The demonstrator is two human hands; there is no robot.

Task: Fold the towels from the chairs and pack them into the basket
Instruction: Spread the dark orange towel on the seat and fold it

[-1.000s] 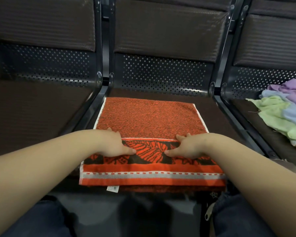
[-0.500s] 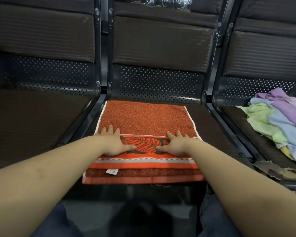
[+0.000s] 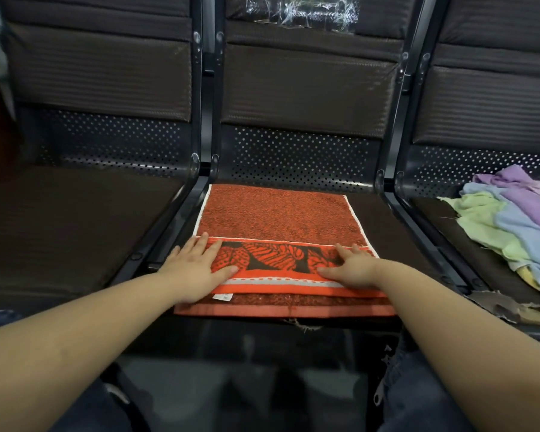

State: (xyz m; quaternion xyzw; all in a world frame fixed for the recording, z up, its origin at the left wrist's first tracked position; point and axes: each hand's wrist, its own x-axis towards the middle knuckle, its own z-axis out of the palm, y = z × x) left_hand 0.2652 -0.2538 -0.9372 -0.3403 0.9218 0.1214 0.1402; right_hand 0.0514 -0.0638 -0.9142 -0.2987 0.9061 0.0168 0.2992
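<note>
An orange-red towel [image 3: 278,218] with a dark leaf-patterned band lies folded on the middle chair seat [image 3: 387,222]. My left hand [image 3: 195,269] lies flat on its near left part, fingers straight and spread. My right hand [image 3: 354,268] presses flat on the near right part of the patterned band. A white label [image 3: 222,297] sticks out at the towel's near left edge. No basket is in view.
A loose heap of green, blue and purple towels [image 3: 512,219] lies on the right chair seat. The left chair seat [image 3: 60,232] is bare. Black metal frame bars [image 3: 181,210] separate the seats. Clear plastic wrap [image 3: 306,10] sits atop the middle backrest.
Both hands slid apart from the towel's centre toward its left and right sides, staying flat on it. The camera view rose slightly.
</note>
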